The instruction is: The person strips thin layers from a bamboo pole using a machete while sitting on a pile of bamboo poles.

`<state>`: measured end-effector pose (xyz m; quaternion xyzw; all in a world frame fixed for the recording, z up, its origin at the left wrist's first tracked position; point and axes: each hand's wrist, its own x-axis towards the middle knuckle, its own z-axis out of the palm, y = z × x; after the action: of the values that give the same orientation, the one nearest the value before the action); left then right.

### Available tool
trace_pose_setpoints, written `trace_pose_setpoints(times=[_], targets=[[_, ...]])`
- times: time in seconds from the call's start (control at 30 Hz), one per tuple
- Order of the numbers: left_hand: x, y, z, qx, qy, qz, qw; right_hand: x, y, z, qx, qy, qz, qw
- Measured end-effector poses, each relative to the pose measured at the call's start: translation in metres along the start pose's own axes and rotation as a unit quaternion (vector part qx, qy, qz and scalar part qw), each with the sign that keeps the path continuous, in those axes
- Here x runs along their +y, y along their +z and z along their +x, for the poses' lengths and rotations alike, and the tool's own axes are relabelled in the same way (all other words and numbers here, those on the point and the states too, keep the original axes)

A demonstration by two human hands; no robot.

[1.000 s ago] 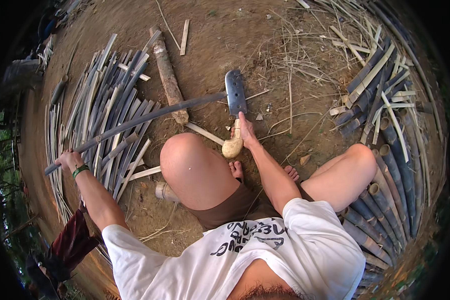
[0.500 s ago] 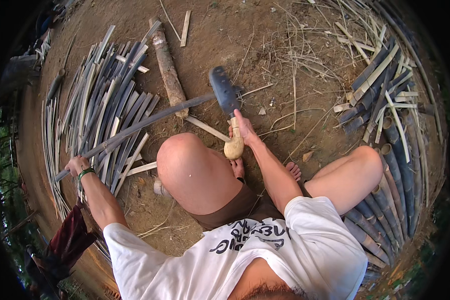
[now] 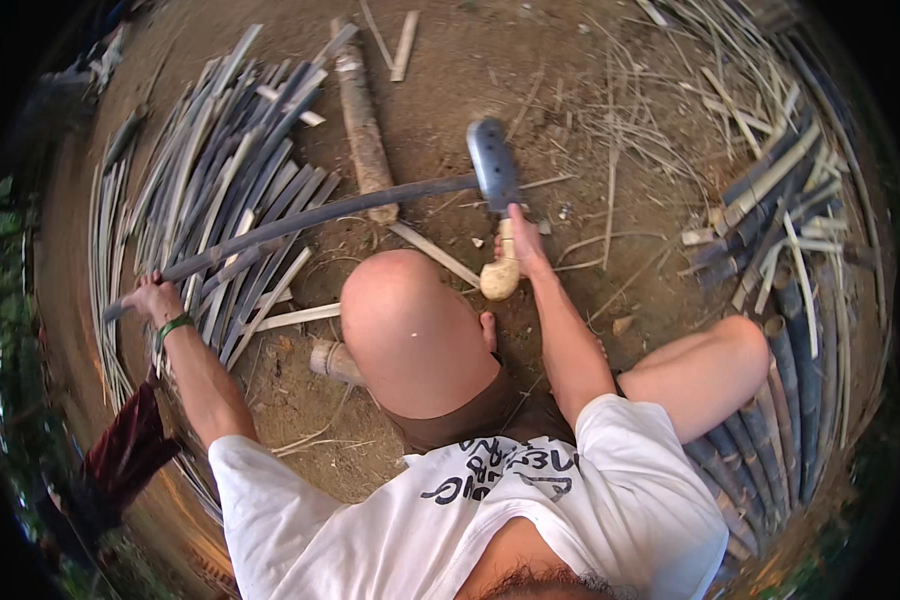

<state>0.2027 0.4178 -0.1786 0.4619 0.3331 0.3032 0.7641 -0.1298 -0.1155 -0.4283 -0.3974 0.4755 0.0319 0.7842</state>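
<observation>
My left hand, with a green band at its wrist, is closed round the near-left end of a long dark bamboo strip. The strip slants up to the right across the pile and over the lower end of a log. In my right hand is a broad-bladed knife with dark spots or holes along its blade and a pale, knobbed wooden handle. Its blade stands upright in view at the strip's far end; whether it cuts into the strip I cannot tell.
Split bamboo strips lie piled at the left. Cut bamboo pieces and whole poles lie at the right, thin shavings beyond. By my raised knee lies a short bamboo piece; dark red cloth sits lower left.
In the picture, the knife and my right hand have shifted up and to the right, and the strip's far end has moved right. The ground and piles have shifted too, as the view has turned.
</observation>
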Motion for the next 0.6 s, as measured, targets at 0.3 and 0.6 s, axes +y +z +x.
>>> trace_pose_setpoints(times=[0.3, 0.6], targets=[[0.057, 0.068, -0.073, -0.343, -0.003, -0.173, 0.923, -0.036, 0.035, -0.057, 0.001, -0.291, -0.239, 0.926], [0.129, 0.178, -0.229, -0.623, -0.035, -0.213, 0.752, -0.124, 0.089, -0.132, -0.041, -0.462, -0.198, 0.864]])
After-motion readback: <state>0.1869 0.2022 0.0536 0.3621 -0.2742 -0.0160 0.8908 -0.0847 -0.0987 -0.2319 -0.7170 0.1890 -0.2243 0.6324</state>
